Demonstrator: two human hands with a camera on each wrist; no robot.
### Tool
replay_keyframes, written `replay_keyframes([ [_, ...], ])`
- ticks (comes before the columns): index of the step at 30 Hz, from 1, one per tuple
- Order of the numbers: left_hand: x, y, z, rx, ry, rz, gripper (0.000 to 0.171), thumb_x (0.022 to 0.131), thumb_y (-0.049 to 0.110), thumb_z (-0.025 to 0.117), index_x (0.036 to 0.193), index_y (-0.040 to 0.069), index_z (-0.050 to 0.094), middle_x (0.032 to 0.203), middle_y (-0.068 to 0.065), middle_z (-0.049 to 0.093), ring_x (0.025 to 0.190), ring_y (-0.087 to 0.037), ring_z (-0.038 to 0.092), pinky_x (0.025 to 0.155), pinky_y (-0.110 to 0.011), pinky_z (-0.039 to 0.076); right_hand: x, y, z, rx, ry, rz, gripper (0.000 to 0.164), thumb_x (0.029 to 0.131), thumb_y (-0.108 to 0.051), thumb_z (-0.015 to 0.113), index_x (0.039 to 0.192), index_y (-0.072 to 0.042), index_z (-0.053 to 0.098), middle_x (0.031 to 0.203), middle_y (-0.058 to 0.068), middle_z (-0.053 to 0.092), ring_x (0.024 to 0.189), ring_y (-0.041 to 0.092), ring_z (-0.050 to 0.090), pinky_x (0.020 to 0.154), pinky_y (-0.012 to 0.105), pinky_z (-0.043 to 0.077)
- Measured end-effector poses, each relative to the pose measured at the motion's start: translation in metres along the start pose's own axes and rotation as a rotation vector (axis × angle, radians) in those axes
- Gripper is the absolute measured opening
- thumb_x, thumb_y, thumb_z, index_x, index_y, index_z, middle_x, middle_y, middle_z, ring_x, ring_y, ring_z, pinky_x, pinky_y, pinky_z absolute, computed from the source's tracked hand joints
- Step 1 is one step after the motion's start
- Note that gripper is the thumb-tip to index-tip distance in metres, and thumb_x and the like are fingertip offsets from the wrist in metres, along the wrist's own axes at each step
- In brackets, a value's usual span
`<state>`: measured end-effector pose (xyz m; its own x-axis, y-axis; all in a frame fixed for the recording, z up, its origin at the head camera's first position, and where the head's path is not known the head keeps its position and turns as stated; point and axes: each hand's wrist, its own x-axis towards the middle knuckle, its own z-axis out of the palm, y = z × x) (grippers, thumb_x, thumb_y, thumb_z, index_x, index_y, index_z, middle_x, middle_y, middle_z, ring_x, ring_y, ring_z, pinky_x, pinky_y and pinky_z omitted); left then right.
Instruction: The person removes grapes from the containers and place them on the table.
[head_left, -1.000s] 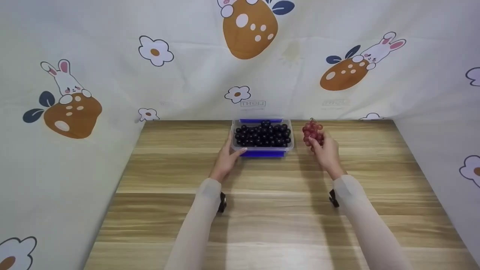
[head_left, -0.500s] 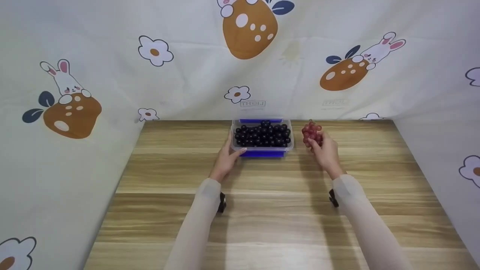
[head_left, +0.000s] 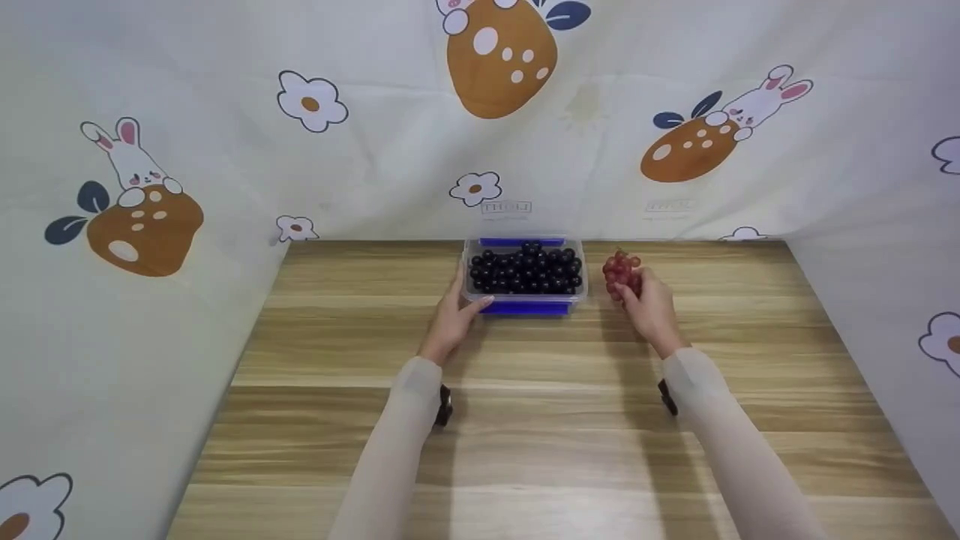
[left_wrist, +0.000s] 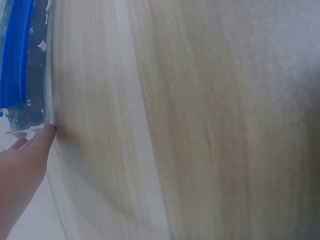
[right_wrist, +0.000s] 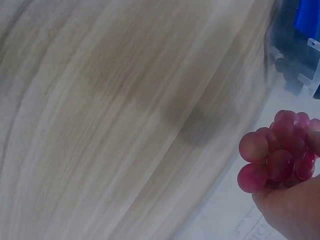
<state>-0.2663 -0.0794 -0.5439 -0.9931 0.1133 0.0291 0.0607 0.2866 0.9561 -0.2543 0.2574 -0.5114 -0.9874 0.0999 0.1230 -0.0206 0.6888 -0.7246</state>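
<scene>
Since the wooden table (head_left: 555, 427) takes up most of the work area, the clear box (head_left: 525, 298) stands out, just ahead and right of the left hand (head_left: 452, 321), with dark round fruit (head_left: 525, 274) piled inside. That hand's spread, fingers along the side, thumb at the near rim, not really gripping. The right hand (head_left: 655, 309) pinches some red grapes (head_left: 618, 271), between itself and the box, not touching it. My guess: it's a steady-and-load step; next probably needs a gentle leftward carry, box braced. Left wrist view misses the bunch; right wrist view shows a green stem bit (right_wrist: 265, 163) up close.
</scene>
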Motion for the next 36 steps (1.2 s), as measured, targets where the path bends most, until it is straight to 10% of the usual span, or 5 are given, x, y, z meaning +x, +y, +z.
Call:
replay_keyframes([
  [36,0.0002,-0.003,-0.0001,-0.022,-0.006,-0.008,0.088,0.103,0.022,0.071,0.17,0.012,0.014,0.175,-0.019,0.015,0.159,-0.037,0.025,0.132,-0.046,0.019,0.0033,0.0058,0.0043,-0.041,-0.049,-0.011,0.032,0.108,-0.007,0.055,0.129,0.017,0.052,0.121,0.039,0.062,0.114,0.049,0.062,0.098,0.06,0.052],
])
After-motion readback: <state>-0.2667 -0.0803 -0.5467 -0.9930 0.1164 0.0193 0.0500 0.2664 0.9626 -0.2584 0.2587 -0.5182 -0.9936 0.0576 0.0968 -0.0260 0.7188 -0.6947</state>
